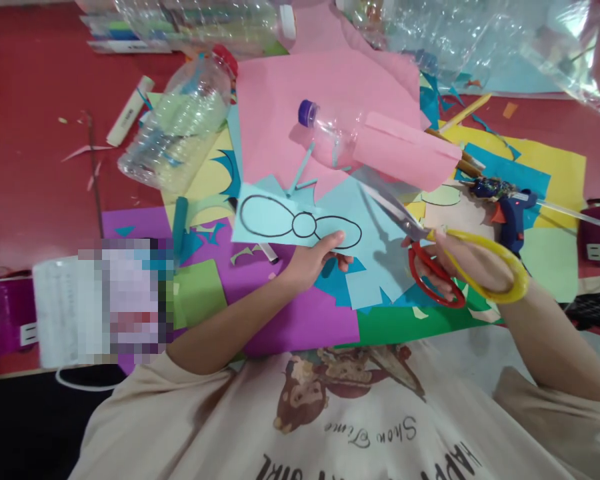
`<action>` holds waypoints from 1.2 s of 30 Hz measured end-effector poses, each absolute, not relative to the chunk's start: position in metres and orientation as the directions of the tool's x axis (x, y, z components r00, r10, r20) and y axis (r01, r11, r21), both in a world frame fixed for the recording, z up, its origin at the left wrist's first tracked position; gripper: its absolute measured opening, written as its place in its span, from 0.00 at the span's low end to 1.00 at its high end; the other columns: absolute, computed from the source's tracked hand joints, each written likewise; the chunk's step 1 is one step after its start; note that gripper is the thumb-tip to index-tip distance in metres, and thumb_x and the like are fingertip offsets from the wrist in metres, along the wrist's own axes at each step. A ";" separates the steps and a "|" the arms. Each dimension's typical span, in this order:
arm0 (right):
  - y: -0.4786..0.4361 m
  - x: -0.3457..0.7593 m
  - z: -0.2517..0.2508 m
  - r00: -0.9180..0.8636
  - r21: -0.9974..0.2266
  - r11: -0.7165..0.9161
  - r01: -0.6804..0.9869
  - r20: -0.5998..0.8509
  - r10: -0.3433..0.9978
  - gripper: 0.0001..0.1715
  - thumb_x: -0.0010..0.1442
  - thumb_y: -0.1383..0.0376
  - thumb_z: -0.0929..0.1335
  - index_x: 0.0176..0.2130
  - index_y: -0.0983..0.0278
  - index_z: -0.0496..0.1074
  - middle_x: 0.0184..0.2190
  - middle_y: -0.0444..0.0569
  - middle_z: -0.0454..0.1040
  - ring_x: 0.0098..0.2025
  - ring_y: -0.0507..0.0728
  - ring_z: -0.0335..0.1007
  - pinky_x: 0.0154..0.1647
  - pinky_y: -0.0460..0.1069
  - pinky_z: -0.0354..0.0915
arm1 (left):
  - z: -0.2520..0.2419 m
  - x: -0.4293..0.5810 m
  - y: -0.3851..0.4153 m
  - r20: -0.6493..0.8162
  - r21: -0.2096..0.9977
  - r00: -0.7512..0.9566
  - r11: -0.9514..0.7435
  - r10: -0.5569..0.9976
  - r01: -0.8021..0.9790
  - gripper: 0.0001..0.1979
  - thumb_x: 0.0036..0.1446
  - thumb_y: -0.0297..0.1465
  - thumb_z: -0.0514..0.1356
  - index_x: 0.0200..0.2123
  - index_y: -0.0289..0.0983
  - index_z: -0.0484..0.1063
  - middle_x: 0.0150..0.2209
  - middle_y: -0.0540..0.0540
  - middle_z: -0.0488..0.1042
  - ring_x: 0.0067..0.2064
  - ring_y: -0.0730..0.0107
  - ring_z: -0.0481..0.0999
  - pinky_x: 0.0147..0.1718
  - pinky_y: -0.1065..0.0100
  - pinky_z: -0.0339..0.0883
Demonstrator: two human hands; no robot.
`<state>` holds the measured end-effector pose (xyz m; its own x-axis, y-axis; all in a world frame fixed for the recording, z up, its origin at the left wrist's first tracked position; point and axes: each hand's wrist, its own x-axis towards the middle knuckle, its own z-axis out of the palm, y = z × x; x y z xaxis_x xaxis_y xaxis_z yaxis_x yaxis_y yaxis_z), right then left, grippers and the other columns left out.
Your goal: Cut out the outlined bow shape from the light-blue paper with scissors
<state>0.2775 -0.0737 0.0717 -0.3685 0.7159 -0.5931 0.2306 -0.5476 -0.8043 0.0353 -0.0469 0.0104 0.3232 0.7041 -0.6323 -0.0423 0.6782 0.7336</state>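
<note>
My left hand (317, 263) pinches the lower right part of a light blue paper piece (265, 193), thumb on top and fingers beneath. A bow shape (304, 225), two loops joined by a small circle, is drawn on the paper in black line. In my right hand (445, 263) is a pair of scissors (420, 230) with one yellow and one red handle. The blades point up and left, to the right of the drawing and apart from it. Beyond them lies a plastic bottle (333, 133) with a purple cap, its lower part wrapped in pink paper (405, 150).
A glue gun (513, 217) lies at the right on coloured sheets. A clear bottle with a red cap (180, 120) and a white glue stick tube (130, 111) lie at the left. More plastic bottles (445, 40) line the back. Paper scraps cover the middle.
</note>
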 end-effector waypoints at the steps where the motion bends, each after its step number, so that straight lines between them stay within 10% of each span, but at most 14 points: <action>1: -0.067 0.279 0.072 -0.332 -0.803 -0.551 0.228 -0.596 0.731 0.27 0.67 0.46 0.53 0.28 0.61 0.61 0.11 0.41 0.61 0.11 0.50 0.56 0.14 0.47 0.56 | 0.010 0.035 -0.047 -0.628 0.733 0.342 0.679 0.699 -0.041 0.20 0.50 0.47 0.60 0.19 0.38 0.62 0.19 0.49 0.72 0.25 0.71 0.73 0.34 0.67 0.67; 5: -0.056 0.283 0.072 -0.251 -0.834 -0.523 0.175 -0.551 0.796 0.24 0.67 0.47 0.53 0.35 0.60 0.63 0.14 0.40 0.63 0.13 0.50 0.56 0.15 0.47 0.56 | 0.008 0.033 -0.046 -0.541 0.782 0.434 0.620 0.720 -0.055 0.24 0.54 0.51 0.54 0.19 0.38 0.59 0.22 0.49 0.72 0.24 0.75 0.70 0.34 0.68 0.67; 12: -0.075 0.272 0.080 -0.425 -0.871 -0.444 0.211 -0.491 0.761 0.33 0.68 0.48 0.52 0.18 0.61 0.55 0.11 0.43 0.59 0.13 0.49 0.56 0.18 0.47 0.58 | 0.013 0.035 -0.044 -0.489 0.799 0.458 0.591 0.743 -0.106 0.26 0.55 0.53 0.52 0.19 0.38 0.60 0.20 0.52 0.66 0.22 0.77 0.67 0.32 0.70 0.67; 36: -0.122 0.245 0.068 -0.449 -0.799 -0.579 0.162 -0.583 0.677 0.23 0.65 0.44 0.57 0.41 0.61 0.61 0.15 0.37 0.58 0.14 0.49 0.49 0.12 0.46 0.46 | 0.000 0.035 -0.051 -0.429 0.884 0.401 0.467 0.809 0.003 0.27 0.60 0.50 0.47 0.21 0.37 0.70 0.21 0.48 0.72 0.25 0.73 0.72 0.33 0.70 0.67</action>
